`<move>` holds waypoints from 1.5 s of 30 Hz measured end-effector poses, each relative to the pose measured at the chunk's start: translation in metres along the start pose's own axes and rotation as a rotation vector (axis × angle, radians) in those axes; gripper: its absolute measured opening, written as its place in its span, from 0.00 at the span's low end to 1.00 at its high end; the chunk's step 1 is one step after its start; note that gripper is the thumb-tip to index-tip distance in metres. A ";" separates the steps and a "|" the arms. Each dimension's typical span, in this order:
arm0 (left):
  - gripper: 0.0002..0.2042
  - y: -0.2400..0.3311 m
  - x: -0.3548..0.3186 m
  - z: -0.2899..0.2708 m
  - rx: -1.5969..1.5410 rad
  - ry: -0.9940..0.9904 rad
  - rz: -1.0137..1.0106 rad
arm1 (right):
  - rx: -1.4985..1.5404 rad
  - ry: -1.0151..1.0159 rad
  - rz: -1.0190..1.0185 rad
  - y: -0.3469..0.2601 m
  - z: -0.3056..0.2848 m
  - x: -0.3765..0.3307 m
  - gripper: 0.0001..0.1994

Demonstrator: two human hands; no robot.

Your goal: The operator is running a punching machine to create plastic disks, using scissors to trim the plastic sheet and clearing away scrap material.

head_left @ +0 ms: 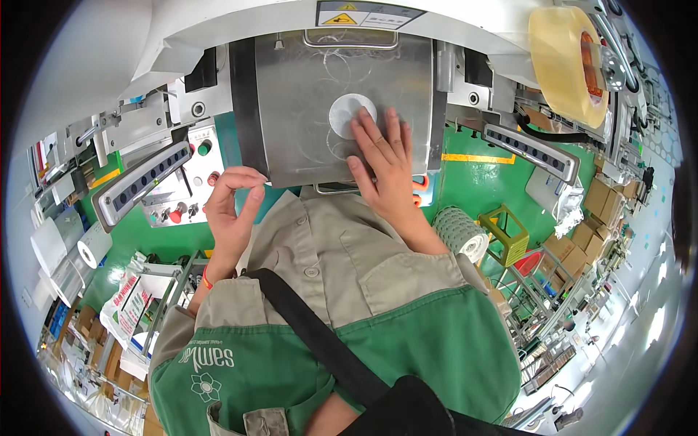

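Note:
My right hand (385, 167) lies palm down over a grey metal plate (298, 94), its fingers stretched out. Two of its fingertips touch the lower right edge of a white round disc (347, 115), which lies flat on the plate. Beside the plate's near left corner is my left hand (234, 211), with thumb and fingers curled close together. Whatever sits between those fingertips, if anything, is too small to make out. Faint circular marks show on the plate, and metal handles (350, 43) are at its far and near edges.
A white machine frame (240, 25) arches over the plate. To the left is a control panel (185, 182) with buttons. Slotted grey bars (149, 182) flank both sides. A large tape roll (563, 65) hangs at upper right. A perforated white roll (462, 232) and green stool (507, 236) stand right.

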State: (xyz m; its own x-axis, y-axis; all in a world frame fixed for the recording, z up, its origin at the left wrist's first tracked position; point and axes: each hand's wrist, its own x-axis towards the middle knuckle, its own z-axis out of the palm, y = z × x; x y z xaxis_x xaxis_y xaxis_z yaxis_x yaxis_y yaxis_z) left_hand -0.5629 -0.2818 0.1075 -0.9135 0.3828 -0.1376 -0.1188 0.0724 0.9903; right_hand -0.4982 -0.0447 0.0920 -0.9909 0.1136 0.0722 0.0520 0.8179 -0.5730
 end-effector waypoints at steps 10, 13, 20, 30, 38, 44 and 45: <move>0.05 0.002 -0.001 0.000 -0.001 0.001 0.011 | -0.030 0.058 0.118 0.010 -0.023 -0.024 0.16; 0.04 0.004 0.000 0.002 0.023 -0.021 0.021 | 0.034 0.144 0.109 0.012 -0.028 -0.025 0.16; 0.05 0.004 0.000 0.000 0.034 -0.026 0.033 | 0.051 0.152 0.099 0.014 -0.028 -0.024 0.16; 0.04 0.004 0.000 0.001 0.010 -0.026 0.025 | -0.071 0.003 -0.051 -0.011 0.004 0.013 0.22; 0.04 0.002 -0.001 -0.003 0.032 -0.005 0.039 | -0.049 -0.004 -0.097 -0.014 0.009 0.029 0.21; 0.04 -0.001 0.000 0.000 0.034 -0.018 0.040 | -0.074 0.055 -0.068 0.000 0.009 0.037 0.21; 0.04 0.001 0.000 0.001 0.038 -0.020 0.036 | -0.105 0.092 -0.052 0.005 0.009 0.041 0.21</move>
State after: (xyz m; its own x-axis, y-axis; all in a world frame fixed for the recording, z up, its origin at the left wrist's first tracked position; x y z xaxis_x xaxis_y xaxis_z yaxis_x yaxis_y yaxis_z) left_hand -0.5625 -0.2813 0.1081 -0.9089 0.4041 -0.1029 -0.0708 0.0935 0.9931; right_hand -0.5393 -0.0408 0.0849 -0.9773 0.1165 0.1771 0.0179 0.8779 -0.4786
